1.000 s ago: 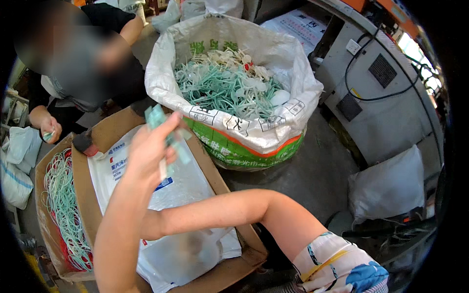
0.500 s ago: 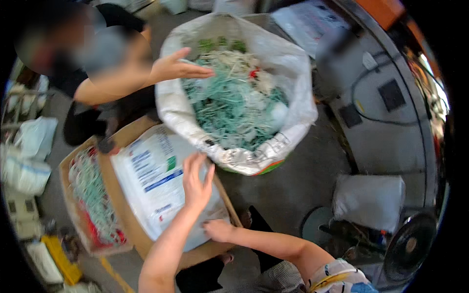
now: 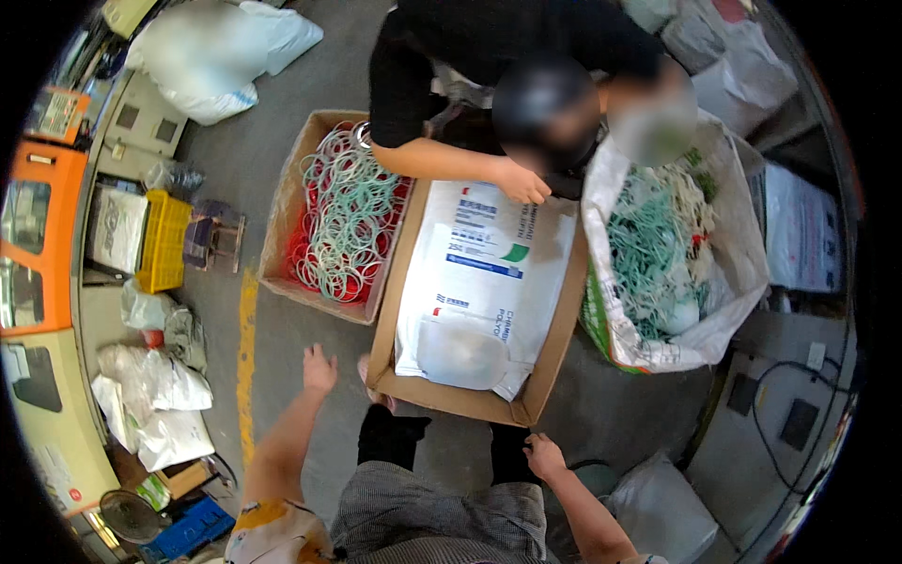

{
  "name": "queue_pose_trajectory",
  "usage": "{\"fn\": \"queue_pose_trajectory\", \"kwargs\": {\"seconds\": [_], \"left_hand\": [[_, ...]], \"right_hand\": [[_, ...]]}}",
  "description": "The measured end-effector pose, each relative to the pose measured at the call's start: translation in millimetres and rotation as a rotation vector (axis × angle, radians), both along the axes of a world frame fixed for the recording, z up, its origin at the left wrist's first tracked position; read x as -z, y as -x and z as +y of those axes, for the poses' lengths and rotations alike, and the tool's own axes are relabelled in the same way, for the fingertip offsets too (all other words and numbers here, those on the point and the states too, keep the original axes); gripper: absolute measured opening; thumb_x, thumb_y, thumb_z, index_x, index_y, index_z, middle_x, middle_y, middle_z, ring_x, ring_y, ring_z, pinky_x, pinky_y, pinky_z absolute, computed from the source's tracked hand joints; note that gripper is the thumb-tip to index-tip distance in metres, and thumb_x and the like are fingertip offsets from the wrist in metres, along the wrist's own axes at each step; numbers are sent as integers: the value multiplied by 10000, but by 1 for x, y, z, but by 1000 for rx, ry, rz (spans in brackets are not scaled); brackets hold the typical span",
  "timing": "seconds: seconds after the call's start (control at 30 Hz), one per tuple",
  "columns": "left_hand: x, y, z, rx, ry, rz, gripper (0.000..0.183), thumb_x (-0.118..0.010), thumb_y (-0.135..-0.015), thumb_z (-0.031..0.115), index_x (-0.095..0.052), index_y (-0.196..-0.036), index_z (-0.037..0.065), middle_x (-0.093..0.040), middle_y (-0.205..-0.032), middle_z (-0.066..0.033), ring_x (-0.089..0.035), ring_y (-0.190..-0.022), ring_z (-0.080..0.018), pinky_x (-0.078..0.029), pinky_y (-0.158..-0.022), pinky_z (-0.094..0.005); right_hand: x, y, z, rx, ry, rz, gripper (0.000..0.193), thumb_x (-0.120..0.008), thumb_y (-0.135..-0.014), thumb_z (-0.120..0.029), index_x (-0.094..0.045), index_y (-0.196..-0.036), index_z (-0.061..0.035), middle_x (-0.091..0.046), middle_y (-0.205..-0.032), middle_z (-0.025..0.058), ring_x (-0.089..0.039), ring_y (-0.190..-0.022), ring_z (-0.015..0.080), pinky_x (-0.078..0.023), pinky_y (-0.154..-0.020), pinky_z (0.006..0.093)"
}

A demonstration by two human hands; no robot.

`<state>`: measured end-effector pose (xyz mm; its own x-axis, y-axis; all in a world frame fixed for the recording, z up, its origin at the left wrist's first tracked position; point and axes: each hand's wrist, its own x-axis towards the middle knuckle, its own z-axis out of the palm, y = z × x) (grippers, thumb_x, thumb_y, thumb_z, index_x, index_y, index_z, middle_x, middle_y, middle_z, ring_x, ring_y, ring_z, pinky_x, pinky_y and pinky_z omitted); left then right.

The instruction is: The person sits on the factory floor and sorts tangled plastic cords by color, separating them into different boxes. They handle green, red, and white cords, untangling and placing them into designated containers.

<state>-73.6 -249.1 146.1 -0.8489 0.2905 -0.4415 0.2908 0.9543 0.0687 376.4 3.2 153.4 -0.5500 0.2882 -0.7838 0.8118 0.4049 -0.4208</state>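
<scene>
A cardboard box [image 3: 554, 329] stands before me with a flat white printed sack [image 3: 479, 211] laid in it. Near the sack's close end is a pale, hazy patch that I cannot make out. My left hand [image 3: 320, 368] hangs over the floor, left of the box's near corner, fingers apart and holding nothing. Just off the near right corner, my right hand [image 3: 544, 457] has loosely bent fingers with nothing visible in them. Across from me a co-worker leans over, one hand [image 3: 522, 180] at the sack's far edge.
A carton [image 3: 272, 273] of pale green and red plastic rings or strands adjoins the box on the left. To the right stands a large white woven bag [image 3: 742, 320] of green and white scrap. Bags, a yellow crate [image 3: 164, 242] and machines line both sides.
Both my hands have come away from the sack and box, to either side. My view has swung left. The co-worker's hand has gone from the scrap bag to the sack's far edge.
</scene>
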Motion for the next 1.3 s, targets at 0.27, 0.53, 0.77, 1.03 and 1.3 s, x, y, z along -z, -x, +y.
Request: {"fn": "queue_pose_trajectory", "kwargs": {"seconds": [0.27, 0.53, 0.77, 1.03, 1.3], "left_hand": [[118, 139, 122, 633, 29, -183, 534, -495, -821, 82, -365, -1337, 125, -271, -1422, -168, -299, -1283, -379, -318, -1017, -480], [167, 281, 89, 886, 321, -280, 491, -577, -827, 232, -452, -1301, 254, -250, -1450, -87, -138, -1366, -346, -83, -1054, -653], [130, 364, 105, 886, 298, -442, 393, -709, -738, 265, -601, -1083, 109, -510, -1218, -156, -495, -1108, -347, -419, -881, -535], [166, 399, 269, 496, -174, -230, 1016, -785, -554, 550, -294, -1402, 283, -118, -1491, -152, -214, -1317, -442, -260, -1064, -517], [215, 324, 192, 917, 107, -215, 905, -815, -533, 471, -437, -1315, 215, -200, -1463, -144, -197, -1305, -474, -271, -1010, -625]], "right_hand": [[39, 78, -73, 521, -46, -43, 163, -627, -802, -124, -631, -910, -2, -656, -866, 175, -642, -820, 304, -507, -732, 388], [34, 241, -178, 600, 156, -54, 255, -623, -834, -173, -596, -1031, -13, -655, -911, 149, -639, -853, 258, -502, -744, 351], [30, 308, -216, 666, 209, -34, 208, -587, -864, -138, -589, -1030, -13, -662, -903, 119, -655, -811, 211, -503, -741, 328], [62, 302, -219, 785, 98, -25, 141, -597, -838, -97, -605, -946, -7, -655, -836, 158, -661, -737, 255, -515, -668, 340], [45, 302, -232, 838, 138, -39, 135, -588, -842, -93, -605, -939, -1, -656, -790, 149, -660, -729, 239, -512, -670, 334]]}}
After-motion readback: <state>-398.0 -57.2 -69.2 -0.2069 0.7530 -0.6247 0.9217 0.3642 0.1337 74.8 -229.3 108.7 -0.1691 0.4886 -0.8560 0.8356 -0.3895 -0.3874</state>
